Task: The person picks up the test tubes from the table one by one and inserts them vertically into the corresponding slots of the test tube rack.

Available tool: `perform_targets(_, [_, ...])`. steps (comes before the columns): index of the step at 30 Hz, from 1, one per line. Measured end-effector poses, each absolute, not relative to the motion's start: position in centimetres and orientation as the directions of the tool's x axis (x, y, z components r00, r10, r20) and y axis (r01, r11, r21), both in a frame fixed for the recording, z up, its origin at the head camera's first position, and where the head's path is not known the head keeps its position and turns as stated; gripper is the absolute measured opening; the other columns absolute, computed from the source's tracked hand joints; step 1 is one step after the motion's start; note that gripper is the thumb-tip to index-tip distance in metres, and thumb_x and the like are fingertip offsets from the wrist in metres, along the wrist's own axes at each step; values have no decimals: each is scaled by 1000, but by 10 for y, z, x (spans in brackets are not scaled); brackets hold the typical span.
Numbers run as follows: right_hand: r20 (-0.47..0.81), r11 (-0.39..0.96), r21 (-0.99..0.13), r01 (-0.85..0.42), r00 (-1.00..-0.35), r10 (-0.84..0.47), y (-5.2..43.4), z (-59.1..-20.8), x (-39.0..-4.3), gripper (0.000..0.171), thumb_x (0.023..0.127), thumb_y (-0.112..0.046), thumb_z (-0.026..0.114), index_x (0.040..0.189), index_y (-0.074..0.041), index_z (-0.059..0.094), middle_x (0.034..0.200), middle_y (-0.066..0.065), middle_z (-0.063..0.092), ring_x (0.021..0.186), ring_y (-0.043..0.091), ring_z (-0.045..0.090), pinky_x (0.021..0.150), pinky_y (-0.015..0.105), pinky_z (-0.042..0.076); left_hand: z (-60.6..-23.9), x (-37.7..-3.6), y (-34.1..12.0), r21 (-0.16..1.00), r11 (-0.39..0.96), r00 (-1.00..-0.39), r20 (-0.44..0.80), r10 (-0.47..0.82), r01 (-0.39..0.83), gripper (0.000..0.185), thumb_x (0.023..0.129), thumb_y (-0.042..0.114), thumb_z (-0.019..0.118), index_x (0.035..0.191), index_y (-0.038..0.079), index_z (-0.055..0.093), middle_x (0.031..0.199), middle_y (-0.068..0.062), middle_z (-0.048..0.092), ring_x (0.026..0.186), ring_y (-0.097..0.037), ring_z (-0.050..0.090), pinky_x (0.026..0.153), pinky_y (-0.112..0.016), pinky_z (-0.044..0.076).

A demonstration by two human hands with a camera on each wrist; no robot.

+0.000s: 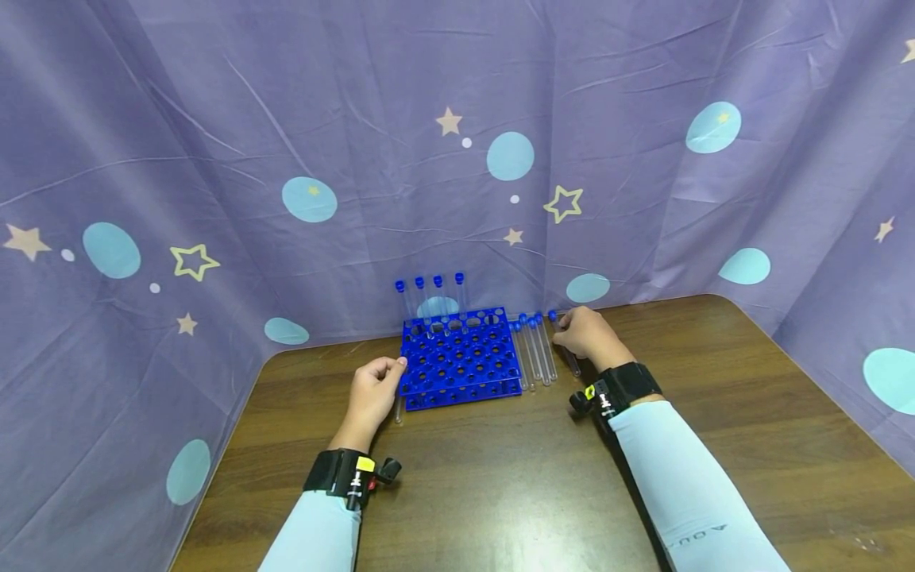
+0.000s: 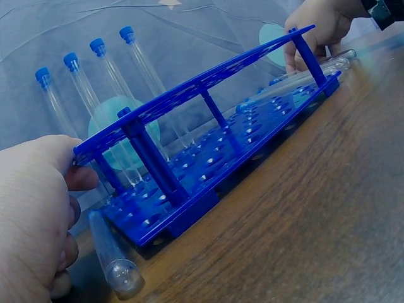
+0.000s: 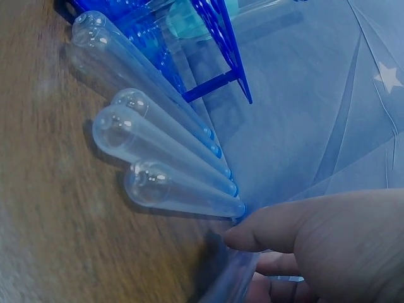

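Your left hand [image 1: 372, 393] rested at the left edge of the blue tube rack [image 1: 457, 357], its fingertips touching the top plate with the fingers loosely bent rather than wrapped round anything. A loose clear tube [image 2: 113, 262] lay on the counter [image 1: 500, 477] just beside that hand, against the rack's base. Four blue-capped tubes [image 1: 429, 298] stood upright in the rack's back row (the one nearest the star-printed purple cloth [image 1: 214, 159]). Your right hand [image 1: 589, 338] sat to the right of the rack, its fingers curled round one tube [image 1: 572, 361] that lay under it on the counter. Just left of that hand, a row of capped tubes [image 1: 532, 353] lay side by side between your fingers and the rack, touching one another
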State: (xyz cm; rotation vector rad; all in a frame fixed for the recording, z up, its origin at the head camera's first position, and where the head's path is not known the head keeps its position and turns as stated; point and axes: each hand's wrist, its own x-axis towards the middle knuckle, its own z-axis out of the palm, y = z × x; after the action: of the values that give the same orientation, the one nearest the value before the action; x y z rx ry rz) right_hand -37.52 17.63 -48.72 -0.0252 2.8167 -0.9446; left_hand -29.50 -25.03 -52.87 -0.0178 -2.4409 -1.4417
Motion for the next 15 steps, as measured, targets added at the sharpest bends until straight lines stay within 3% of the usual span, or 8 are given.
perform_targets(3, [-151,800,-599,34,-986,-72,177,-487,-375,49,105,-27,76,144,1,71,145,26,74,87,27,82,77,42,67,-529,-295,-250,851,499,-952,269,-144,165,31,112,30,75,93,7,85,69,8,57,76,-15,57,75,-28,47])
perform_targets(10, [-60,812,-584,-16,-996,-62,178,-488,-377,47,105,-31,74,140,0,75,146,24,74,131,46,73,111,62,59,-529,-295,-250,852,495,-952,273,-141,171,31,112,30,75,91,8,83,70,7,57,76,-19,58,75,-29,48])
perform_targets(15, [-24,799,-600,-27,-998,-52,176,-486,-376,48,107,-31,73,142,1,73,146,25,74,136,48,70,115,64,56,-529,-295,-250,848,500,-951,278,-139,175,31,111,30,75,91,8,83,69,6,57,75,-17,57,74,-29,47])
